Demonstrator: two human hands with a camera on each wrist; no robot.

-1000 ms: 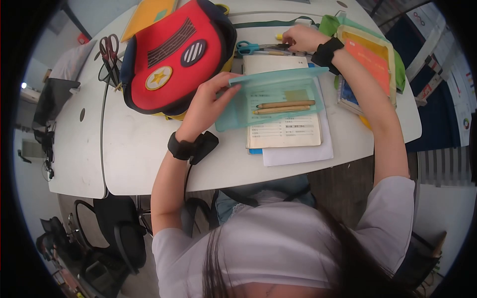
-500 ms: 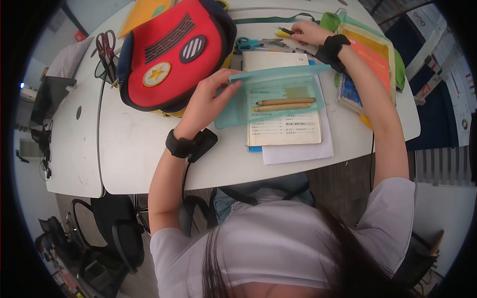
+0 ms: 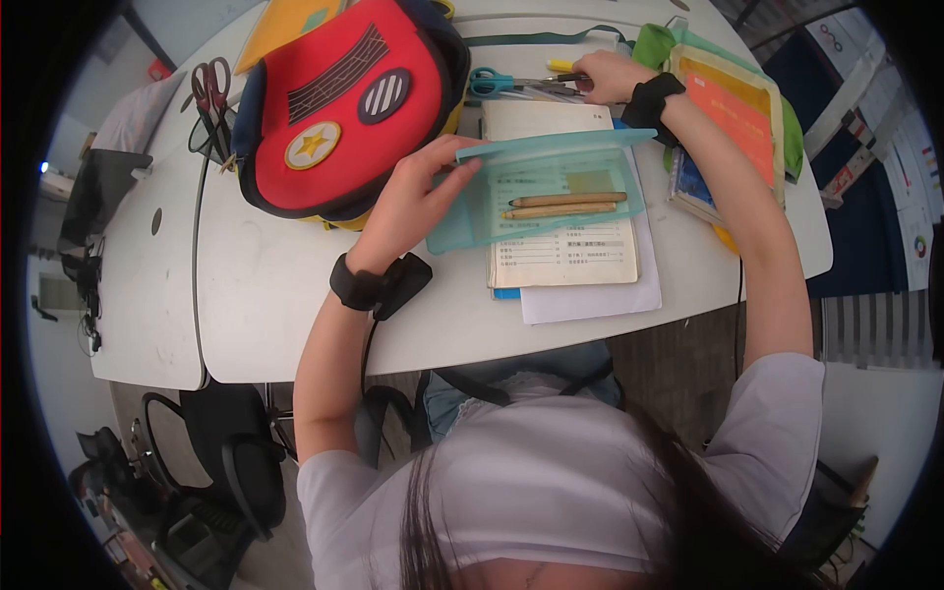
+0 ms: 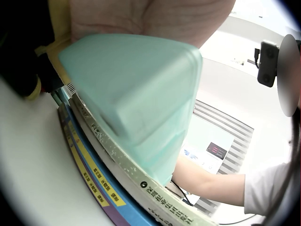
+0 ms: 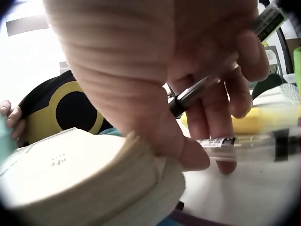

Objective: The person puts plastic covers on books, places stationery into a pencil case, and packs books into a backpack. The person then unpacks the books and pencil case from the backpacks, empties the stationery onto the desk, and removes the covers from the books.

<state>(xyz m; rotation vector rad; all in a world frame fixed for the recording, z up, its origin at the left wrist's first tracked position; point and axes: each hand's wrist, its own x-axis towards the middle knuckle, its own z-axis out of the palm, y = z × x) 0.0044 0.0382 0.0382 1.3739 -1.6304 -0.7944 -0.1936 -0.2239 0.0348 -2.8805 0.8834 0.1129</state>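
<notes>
My left hand (image 3: 418,202) grips the left end of a translucent teal pencil case (image 3: 551,147), its lid raised. Two wooden pencils (image 3: 570,200) lie in the case, which rests over an open book (image 3: 575,267). Beyond the book, my right hand (image 3: 615,77) has a clear pen with a black grip (image 5: 188,96) tucked in its fingers. A second clear pen (image 5: 240,148) is pinched low between thumb and finger, near the tabletop. Close by lie a yellow highlighter (image 3: 560,65) and blue-handled scissors (image 3: 489,83).
A red backpack (image 3: 344,108) stands to the left, beside a holder with dark red scissors (image 3: 210,88). To the right, a yellow-edged pouch (image 3: 733,118) contains an orange book. White paper (image 3: 600,308) sticks out under the open book.
My right hand lifted slightly away with a pen in its fingers, then came back down toward the pens by the scissors. My left hand and the pencil case have barely moved.
</notes>
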